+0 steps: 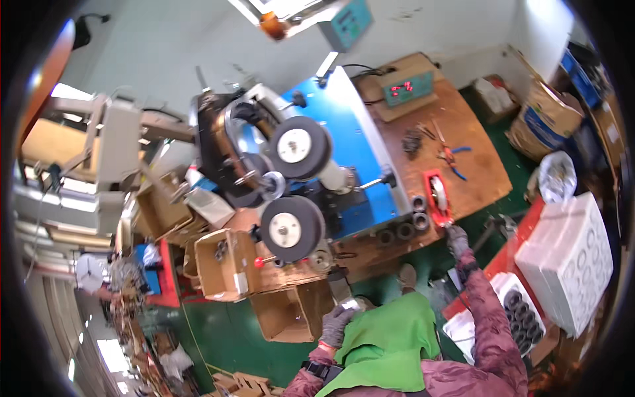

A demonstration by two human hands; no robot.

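My left hand (337, 325), in a grey glove, is low in front of me beside the green apron (383, 344). Its fingers are closed around a small shiny, whitish thing that I cannot make out. At the near edge of the wooden table, my right hand (457, 242), also gloved, meets the near end of a red tape dispenser (437, 197). The fingers look pinched together there, but what is in them is too small to tell. Several dark rings (419, 213) stand on the table just left of the dispenser.
A machine with black rollers (292, 227) and a blue bed (378, 197) fills the middle. Pliers (452, 159) and a teal display box (408, 89) are on the table. Cardboard boxes (289, 316) stand at left; white foam trays (570, 261), one with dark rings, at right.
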